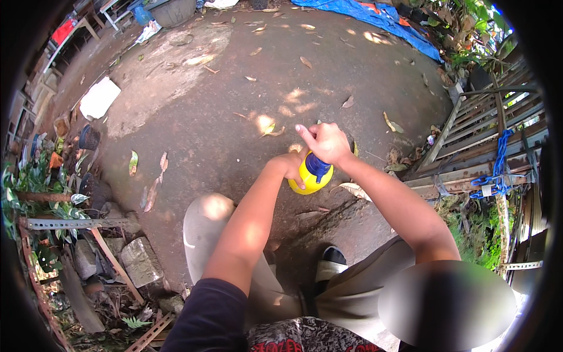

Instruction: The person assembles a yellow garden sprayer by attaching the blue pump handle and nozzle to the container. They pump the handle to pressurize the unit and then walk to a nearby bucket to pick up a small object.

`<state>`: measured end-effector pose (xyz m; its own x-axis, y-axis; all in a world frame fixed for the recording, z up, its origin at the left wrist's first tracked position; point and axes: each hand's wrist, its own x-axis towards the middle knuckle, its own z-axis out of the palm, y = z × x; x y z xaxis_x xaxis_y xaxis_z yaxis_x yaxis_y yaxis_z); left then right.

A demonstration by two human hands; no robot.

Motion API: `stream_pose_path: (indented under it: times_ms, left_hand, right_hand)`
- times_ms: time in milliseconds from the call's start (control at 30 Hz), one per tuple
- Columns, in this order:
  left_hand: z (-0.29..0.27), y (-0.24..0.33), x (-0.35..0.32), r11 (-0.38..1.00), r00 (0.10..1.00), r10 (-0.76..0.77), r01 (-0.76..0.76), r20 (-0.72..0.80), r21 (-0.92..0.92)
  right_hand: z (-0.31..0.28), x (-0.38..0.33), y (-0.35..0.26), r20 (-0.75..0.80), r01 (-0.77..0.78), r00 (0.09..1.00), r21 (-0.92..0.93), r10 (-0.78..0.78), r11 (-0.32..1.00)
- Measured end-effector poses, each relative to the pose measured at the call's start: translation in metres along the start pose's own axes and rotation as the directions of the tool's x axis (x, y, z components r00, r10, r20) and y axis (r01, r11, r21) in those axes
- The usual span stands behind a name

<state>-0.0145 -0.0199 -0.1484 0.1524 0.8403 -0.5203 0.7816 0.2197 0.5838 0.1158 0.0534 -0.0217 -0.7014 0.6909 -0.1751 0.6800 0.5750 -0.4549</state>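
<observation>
While both forearms reach forward from the lower edge, the hands meet over bare brown ground (pixel 234 117) scattered with dry leaves. Far out to the left of the hands, potted green plants (pixel 29 182) stand along a border, with broken stone blocks (pixel 138 261) and a perforated metal angle bar (pixel 70 223) nearer the person's left knee. A white flat slab (pixel 99 98) lies on the ground well ahead and left of the hands. The left hand (pixel 291 167) is curled against the side of a yellow spray bottle (pixel 311 179), its thumb and fingers pressed to the rounded body, holding it tilted. The right hand (pixel 325 142) is closed around the bottle's blue pump top (pixel 318 165) from above, with its index finger stretched out toward the left. The bottle sits between the two hands, just beyond the knees and above the ground, not resting on it. Below the hands, a dark shoe with a white toe (pixel 334 255) shows between the grey trouser legs. To the right of the hands, a weathered wooden gate (pixel 487 135) lies at a slant, with a blue chain (pixel 498 170) looped over it. Far ahead and right, a blue tarpaulin (pixel 363 14) is spread on the ground.
</observation>
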Motion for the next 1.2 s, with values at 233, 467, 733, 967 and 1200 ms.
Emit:
stream_pose_path:
  times_ms: [233, 467, 733, 967, 1200]
  left_hand:
    - [0.014, -0.038, 0.012, 0.997, 0.996, 0.067, -0.065, -0.052, 0.044]
    - [0.003, -0.012, -0.011, 0.998, 0.999, 0.030, -0.031, -0.014, -0.062]
    - [0.003, -0.006, -0.008, 0.997, 0.999, 0.035, -0.034, 0.009, -0.076]
    - [0.021, -0.012, 0.004, 0.997, 0.992, 0.025, -0.034, -0.121, -0.066]
    - [0.021, -0.010, -0.001, 0.997, 0.997, -0.025, 0.030, -0.075, 0.070]
  right_hand:
    - [-0.013, 0.017, -0.020, 0.233, 0.112, 0.965, 0.050, -0.121, 0.992]
    - [-0.116, -0.004, -0.074, 0.016, 0.101, 0.994, 0.129, -0.104, 0.986]
    - [-0.095, -0.007, -0.070, 0.004, 0.131, 0.991, -0.025, -0.131, 0.991]
    - [-0.038, 0.000, -0.019, 0.068, 0.201, 0.979, -0.125, -0.194, 0.971]
    - [0.024, -0.003, -0.001, -0.078, 0.346, 0.921, -0.281, -0.381, 0.895]
